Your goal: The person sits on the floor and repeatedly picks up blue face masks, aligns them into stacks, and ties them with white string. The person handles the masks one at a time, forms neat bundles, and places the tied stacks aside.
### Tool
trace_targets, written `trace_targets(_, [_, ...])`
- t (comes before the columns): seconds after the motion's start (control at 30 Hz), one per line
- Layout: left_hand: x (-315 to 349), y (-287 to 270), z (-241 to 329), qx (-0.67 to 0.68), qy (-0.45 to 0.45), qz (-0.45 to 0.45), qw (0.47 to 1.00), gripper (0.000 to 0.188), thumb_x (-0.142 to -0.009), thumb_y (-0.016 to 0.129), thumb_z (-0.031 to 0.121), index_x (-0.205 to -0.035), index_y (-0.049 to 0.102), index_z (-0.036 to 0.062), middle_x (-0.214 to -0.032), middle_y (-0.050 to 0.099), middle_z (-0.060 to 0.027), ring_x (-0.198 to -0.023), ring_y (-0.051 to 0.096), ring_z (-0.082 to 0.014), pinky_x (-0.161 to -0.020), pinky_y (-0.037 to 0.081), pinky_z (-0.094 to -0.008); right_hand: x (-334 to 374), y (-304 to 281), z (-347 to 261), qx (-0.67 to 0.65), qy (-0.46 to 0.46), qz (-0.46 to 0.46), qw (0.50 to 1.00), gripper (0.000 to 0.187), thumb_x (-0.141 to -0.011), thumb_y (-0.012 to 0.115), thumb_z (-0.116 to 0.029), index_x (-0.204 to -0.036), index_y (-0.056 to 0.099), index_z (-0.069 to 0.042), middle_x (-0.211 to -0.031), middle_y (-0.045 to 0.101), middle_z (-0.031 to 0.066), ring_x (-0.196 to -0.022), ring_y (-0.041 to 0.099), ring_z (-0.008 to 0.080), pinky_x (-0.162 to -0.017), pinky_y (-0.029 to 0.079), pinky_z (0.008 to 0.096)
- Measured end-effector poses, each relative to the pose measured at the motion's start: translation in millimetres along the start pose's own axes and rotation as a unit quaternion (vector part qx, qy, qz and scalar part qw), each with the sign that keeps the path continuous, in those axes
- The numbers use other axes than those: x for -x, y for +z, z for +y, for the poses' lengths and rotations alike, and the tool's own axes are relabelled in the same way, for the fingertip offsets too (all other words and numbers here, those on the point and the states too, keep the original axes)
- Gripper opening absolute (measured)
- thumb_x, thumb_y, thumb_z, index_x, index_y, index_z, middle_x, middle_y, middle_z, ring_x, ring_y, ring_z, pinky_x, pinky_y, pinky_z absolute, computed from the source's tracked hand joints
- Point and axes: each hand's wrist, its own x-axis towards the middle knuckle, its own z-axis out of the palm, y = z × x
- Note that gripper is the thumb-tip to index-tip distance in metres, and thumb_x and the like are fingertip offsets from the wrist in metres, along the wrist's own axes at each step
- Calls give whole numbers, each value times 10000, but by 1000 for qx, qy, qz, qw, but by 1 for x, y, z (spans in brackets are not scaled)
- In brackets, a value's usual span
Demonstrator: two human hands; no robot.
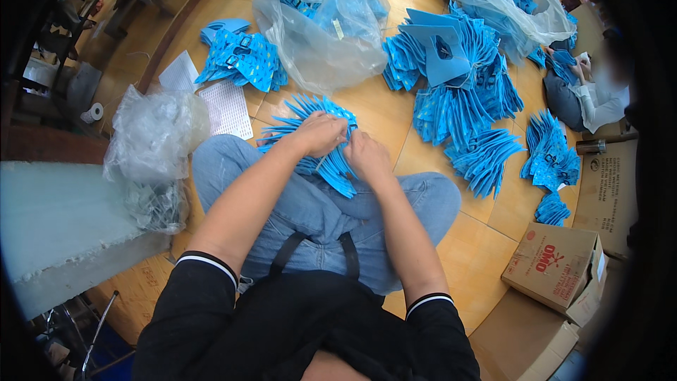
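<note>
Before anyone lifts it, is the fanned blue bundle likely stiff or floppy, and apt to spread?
The fanned blue bundle would probably spread, as its thin pieces splay at the ends. They look fairly stiff, jutting out straight rather than drooping. It may hold together where the left hand and right hand grip.

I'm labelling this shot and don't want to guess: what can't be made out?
All in the head view:
Exact grip of left hand and right hand on the blue bundle: fingertips mostly hidden behind the hands.
Printed sheet: print too small to read.
Top-centre plastic bag: contents partly obscured by crumpled film.
Co-worker at right: head blurred.
</note>
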Motion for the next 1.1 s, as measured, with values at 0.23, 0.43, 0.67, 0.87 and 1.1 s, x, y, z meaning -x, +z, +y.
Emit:
trace_targets(0.23, [38,11,8,-3,42,48,998,234,-919,572,124,-1129,564,24,-1197,599,-165,-1323,433,-316,-1129,299,-477,-15,25,21,-158,46,-77,983,245,-932,478,-257,-987,556,-31,-929,653,257,-903,613,448,-790,466,532])
trace_targets(0.43, [47,6,18,75,-26,44,996,206,-918,594,138,-1061,589,-9,-1117,653,-156,-1003,638,-266,-888,507,-404,-17,38,22,-185,110,-19,976,242,-916,501,-251,-980,592,-36,-941,663,244,-903,627,426,-792,482,488])
trace_targets(0.67, [22,33,19,597,-162,201,759,212,-991,532,209,-1042,608,17,-965,676,-66,-883,637,-124,-660,534,-238,-16,50,27,-269,181,-14,946,285,-903,500,-269,-982,610,-19,-957,665,244,-927,637,411,-813,488,460])
trace_targets(0.87, [24,55,22,593,-184,258,740,227,-1004,512,216,-1042,612,16,-876,647,-35,-803,619,-91,-641,520,-224,-18,50,20,-229,163,19,960,265,-904,508,-255,-952,604,-12,-897,664,236,-870,645,390,-770,490,451])
trace_targets(1.1, [36,66,39,553,-178,309,753,232,-1003,516,208,-1033,630,8,-856,648,-38,-771,611,-78,-639,520,-220,-17,48,16,-211,147,35,966,257,-899,518,-253,-951,606,-17,-866,665,226,-828,651,393,-737,494,455])
